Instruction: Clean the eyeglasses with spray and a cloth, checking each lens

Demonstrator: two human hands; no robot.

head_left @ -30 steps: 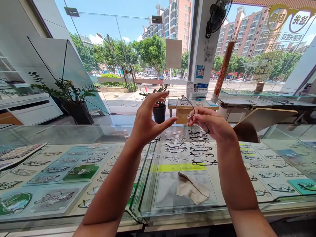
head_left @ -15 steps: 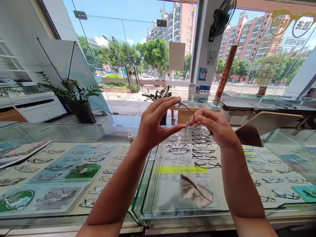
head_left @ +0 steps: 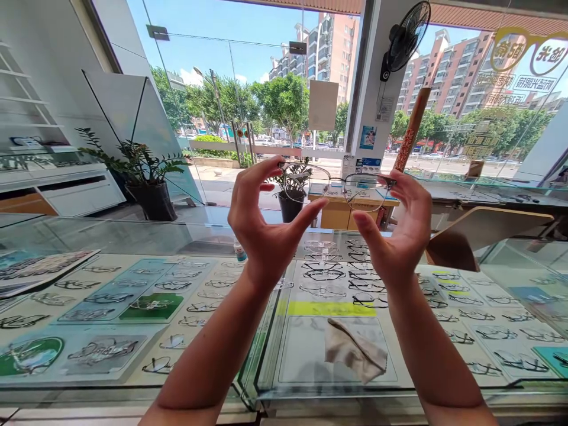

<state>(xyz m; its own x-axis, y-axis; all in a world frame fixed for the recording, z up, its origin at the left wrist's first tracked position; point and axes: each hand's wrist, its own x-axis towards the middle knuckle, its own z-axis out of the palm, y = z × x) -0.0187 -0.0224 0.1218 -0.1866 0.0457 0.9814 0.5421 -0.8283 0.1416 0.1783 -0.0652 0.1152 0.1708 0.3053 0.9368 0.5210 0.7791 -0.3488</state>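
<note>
A pair of eyeglasses [head_left: 337, 179] with thin dark upper rims is held up level above the counter, its lenses facing me. My left hand [head_left: 270, 219] grips its left end, fingers at the outer top corner and thumb near the lower edge of the left lens. At the opposite end, my right hand [head_left: 399, 222] has its fingers on the outer corner, with the thumb below the right lens. Below the hands, a crumpled beige cloth [head_left: 355, 349] lies on the glass countertop.
Several rows of spectacle frames [head_left: 323, 274] are on show in the glass case [head_left: 261, 355]. A small bottle [head_left: 239, 251] stands behind my left wrist, and a wooden-edged board [head_left: 479, 231] rises at the right. Potted plants [head_left: 151, 201] and a glass front lie beyond.
The eyeglasses have turned from edge-on to facing me. My right hand has shifted from a pinch near the middle to the right end; my left hand has moved left.
</note>
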